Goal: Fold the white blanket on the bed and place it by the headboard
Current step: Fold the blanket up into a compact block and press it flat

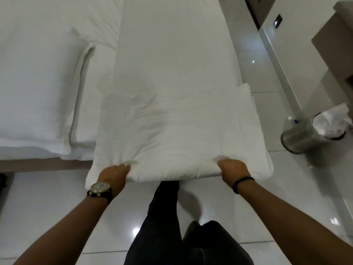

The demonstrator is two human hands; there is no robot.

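Both hands, left (114,174) and right (234,169), grip folded blanket (177,134); watch (100,188) dial unreadable.

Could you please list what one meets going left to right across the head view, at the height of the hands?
Pillow → left hand → folded blanket → right hand → bin.

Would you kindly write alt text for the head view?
A person's left hand and right hand grip the near edge of a folded white blanket on a white bed. A pillow lies left; a metal bin stands right.
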